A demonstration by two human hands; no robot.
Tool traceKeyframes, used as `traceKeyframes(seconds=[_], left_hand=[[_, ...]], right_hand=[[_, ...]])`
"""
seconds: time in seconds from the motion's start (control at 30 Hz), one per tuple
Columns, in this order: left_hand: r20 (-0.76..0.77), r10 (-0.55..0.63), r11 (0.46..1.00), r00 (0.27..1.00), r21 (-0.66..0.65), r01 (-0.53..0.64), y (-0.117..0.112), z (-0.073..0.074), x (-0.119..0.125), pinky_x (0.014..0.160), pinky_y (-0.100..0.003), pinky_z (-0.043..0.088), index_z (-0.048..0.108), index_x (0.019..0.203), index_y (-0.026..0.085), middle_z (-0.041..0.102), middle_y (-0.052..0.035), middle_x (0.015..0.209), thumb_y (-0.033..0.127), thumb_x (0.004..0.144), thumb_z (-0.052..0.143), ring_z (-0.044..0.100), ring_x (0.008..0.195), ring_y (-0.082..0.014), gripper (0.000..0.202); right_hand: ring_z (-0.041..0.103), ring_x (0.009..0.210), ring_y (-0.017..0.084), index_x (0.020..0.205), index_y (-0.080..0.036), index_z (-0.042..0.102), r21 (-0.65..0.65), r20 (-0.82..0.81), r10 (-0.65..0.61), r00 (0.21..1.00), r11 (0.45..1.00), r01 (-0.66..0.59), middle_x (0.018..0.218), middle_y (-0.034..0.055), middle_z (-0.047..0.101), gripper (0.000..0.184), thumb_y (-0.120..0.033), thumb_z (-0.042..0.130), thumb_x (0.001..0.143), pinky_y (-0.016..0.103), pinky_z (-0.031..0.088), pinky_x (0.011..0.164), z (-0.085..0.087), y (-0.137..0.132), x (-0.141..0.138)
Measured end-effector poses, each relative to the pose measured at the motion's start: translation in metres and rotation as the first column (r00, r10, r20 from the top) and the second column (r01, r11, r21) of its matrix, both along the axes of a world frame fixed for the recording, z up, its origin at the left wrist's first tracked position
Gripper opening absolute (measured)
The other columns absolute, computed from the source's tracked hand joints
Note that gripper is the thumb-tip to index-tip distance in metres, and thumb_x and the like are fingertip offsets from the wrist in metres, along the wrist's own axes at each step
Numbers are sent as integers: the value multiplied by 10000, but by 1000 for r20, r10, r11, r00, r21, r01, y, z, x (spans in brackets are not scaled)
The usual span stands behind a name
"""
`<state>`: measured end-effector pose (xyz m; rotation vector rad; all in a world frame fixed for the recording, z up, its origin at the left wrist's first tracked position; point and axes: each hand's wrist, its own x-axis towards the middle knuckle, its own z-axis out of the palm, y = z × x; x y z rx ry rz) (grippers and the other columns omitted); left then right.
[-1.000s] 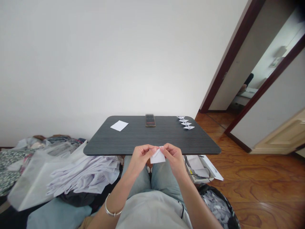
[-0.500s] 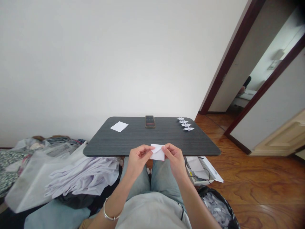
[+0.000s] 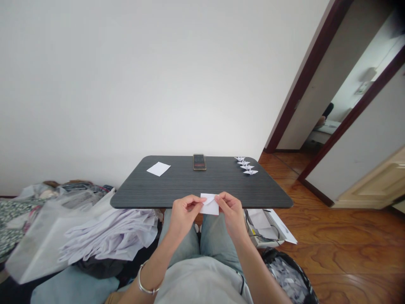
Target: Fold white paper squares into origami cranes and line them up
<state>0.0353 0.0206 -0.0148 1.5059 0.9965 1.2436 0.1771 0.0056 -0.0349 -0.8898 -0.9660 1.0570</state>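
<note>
Far L, at 9 o'clock: heap of white bags (image 3: 107,236). L hand (image 3: 186,215), bangle (image 3: 146,283) on wrist, has thumb + fingers closed, pinching L side of folded white paper (image 3: 209,205), held up at 6 o'clock, over the near edge of dark table (image 3: 202,185). R hand (image 3: 232,213) fingers also closed, gripping R side of same paper, hands just apart. On table: loose white sheet (image 3: 158,169) at 11 o'clock, phone (image 3: 199,162) at 12, row of paper cranes (image 3: 247,166) at 1. Low R: box w/ papers (image 3: 262,226) at 4 o'clock, trash bin (image 3: 287,274) at 5.
</note>
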Motion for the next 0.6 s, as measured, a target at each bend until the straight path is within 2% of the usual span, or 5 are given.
traceKeyframes(seconds=[0.2, 0.4, 0.6], left_hand=[[-108, 2, 992, 994, 123, 11, -1, 2, -1, 587, -210, 464, 728, 748, 152, 703, -43, 738, 129, 716, 570, 620, 662, -148, 163], [-137, -10, 960, 990, 276, 48, 0, 2, -3, 553, -190, 444, 728, 816, 159, 677, -42, 733, 132, 770, 533, 593, 644, -123, 202], [-176, -3, 959, 984, 280, 52, 1, 2, -4, 570, -197, 440, 722, 800, 160, 666, -40, 734, 113, 775, 516, 585, 645, -122, 212]], right_hand=[[383, 457, 82, 590, -166, 540, -19, -44, 3, 999, 1000, -4, 511, -47, 482, 272, -369, 662, 724, 204, 309, 452, -1, 0, -1], [421, 440, 81, 590, -167, 563, -41, -19, 9, 1000, 999, -10, 495, -48, 514, 265, -378, 677, 704, 195, 337, 437, 2, 2, 1], [442, 402, 84, 556, -167, 564, -74, -4, 54, 999, 996, -55, 472, -35, 548, 290, -398, 715, 646, 191, 356, 390, 2, 4, 4]])
